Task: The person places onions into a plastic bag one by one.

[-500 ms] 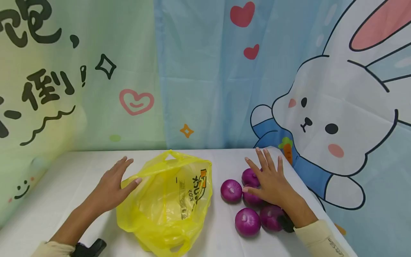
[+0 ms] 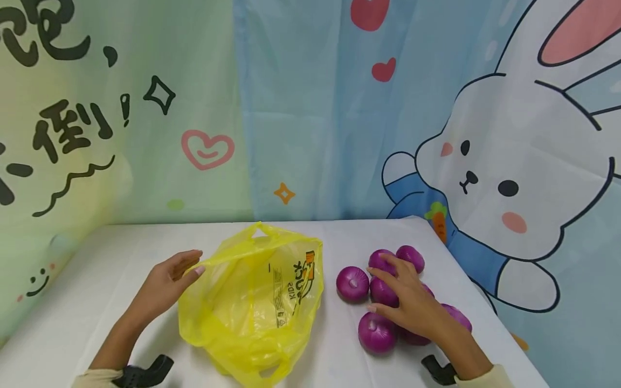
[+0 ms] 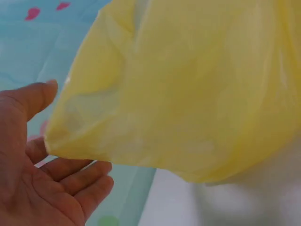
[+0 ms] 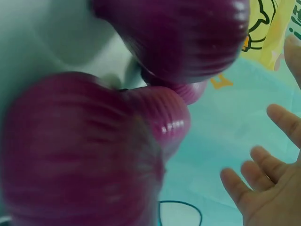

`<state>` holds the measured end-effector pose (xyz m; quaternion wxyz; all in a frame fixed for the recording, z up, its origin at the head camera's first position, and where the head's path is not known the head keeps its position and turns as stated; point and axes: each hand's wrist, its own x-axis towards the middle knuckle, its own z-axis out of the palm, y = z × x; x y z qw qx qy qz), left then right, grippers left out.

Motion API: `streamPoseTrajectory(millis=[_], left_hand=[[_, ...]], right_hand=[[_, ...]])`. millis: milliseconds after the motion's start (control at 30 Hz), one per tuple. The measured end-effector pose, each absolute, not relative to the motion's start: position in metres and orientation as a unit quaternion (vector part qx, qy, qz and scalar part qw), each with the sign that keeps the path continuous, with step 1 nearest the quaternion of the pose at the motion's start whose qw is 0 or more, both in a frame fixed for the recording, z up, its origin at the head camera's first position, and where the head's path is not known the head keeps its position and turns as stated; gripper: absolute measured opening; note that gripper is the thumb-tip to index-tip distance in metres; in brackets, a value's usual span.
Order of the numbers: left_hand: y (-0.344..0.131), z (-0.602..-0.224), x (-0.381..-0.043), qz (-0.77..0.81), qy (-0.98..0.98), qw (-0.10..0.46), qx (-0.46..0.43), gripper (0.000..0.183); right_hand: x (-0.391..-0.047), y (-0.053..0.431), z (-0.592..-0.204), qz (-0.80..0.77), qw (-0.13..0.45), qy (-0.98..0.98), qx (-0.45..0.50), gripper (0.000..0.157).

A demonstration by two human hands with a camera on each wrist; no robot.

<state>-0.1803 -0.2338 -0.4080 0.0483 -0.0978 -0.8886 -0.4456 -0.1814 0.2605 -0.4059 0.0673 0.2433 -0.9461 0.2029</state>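
Observation:
A yellow plastic bag [image 2: 247, 307] stands upright on the white table, its mouth partly spread. At its left edge is my left hand [image 2: 160, 283], thumb and fingers apart. In the left wrist view the bag's corner [image 3: 70, 136] lies between thumb and fingers [image 3: 89, 186]; whether it touches them is unclear. My right hand [image 2: 412, 304] reaches over several purple onions [image 2: 352, 284], its fingers spread and gripping nothing. It partly hides some of them. In the right wrist view the large onions [image 4: 80, 155] are beside the loose fingers [image 4: 268, 165].
A white cloth covers the table [image 2: 140, 242]. Behind it hangs a printed backdrop [image 2: 291, 108] with hearts and a cartoon rabbit [image 2: 504, 178]. Each wrist wears a black strap mount [image 2: 145, 372]. The table's right edge runs close to the onions.
My right hand has drawn back toward me and its fingers have bent down over the onions, exposing the far ones. My left hand's fingers have curled slightly at the bag's edge.

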Motion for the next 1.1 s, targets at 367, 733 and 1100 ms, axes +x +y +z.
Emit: streamPoseTrajectory(millis=[367, 733, 1100], left_hand=[[-0.229, -0.424, -0.191, -0.532, -0.843, 0.012, -0.077, 0.055], [-0.217, -0.422, -0.191, -0.559, -0.826, -0.019, -0.067, 0.053], [-0.207, -0.409, -0.190, -0.577, -0.817, 0.000, -0.024, 0.048]], right_hand=[[-0.157, 0.263, -0.413, 0.306, -0.054, -0.928, 0.204, 0.061], [-0.153, 0.251, -0.418, 0.264, -0.120, -0.938, 0.193, 0.058], [-0.150, 0.241, -0.430, 0.274, -0.126, -0.937, 0.179, 0.054]])
